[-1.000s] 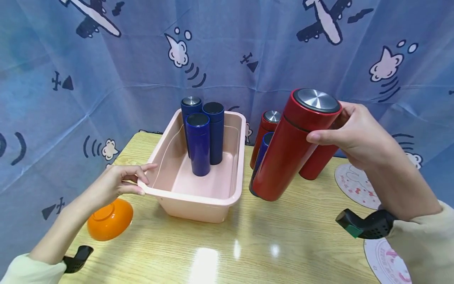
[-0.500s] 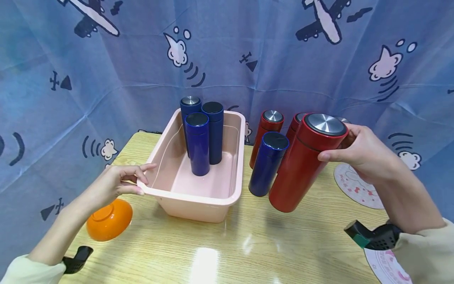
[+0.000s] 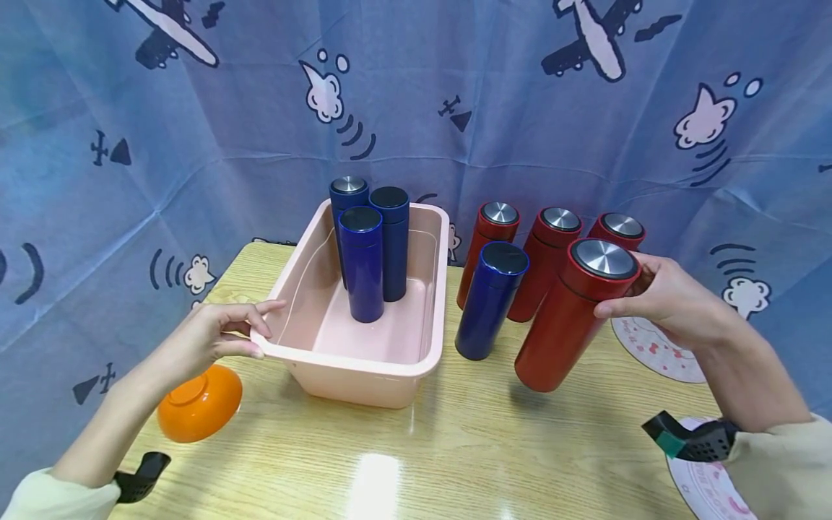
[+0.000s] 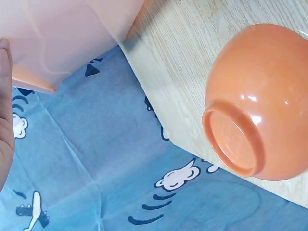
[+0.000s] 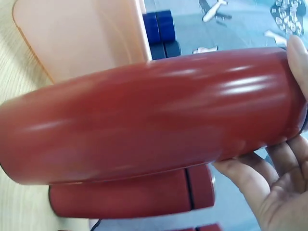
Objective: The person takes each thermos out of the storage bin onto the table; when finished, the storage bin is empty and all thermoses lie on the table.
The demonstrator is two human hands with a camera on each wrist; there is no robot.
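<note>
My right hand (image 3: 669,300) grips a red thermos (image 3: 572,318) near its silver-topped lid; the thermos stands nearly upright at the front of the right-hand group, its base close to the table. In the right wrist view the red thermos (image 5: 154,115) fills the middle, with thumb and fingers round its lid end. My left hand (image 3: 227,328) pinches the near left corner of a pink plastic tub (image 3: 364,367). Inside the tub stand a bright blue thermos (image 3: 364,267) and two darker blue ones (image 3: 395,245). Just left of the held thermos is another blue thermos (image 3: 487,303).
Three more red thermoses (image 3: 546,253) stand behind, near the patterned curtain (image 3: 403,94). An upturned orange bowl (image 3: 201,408) lies left of the tub. Round printed mats (image 3: 650,347) lie at the right of the wooden table (image 3: 468,448).
My right hand has lowered the red thermos and carried it to the right, uncovering the blue thermos and the red ones behind. My left hand has stayed on the tub.
</note>
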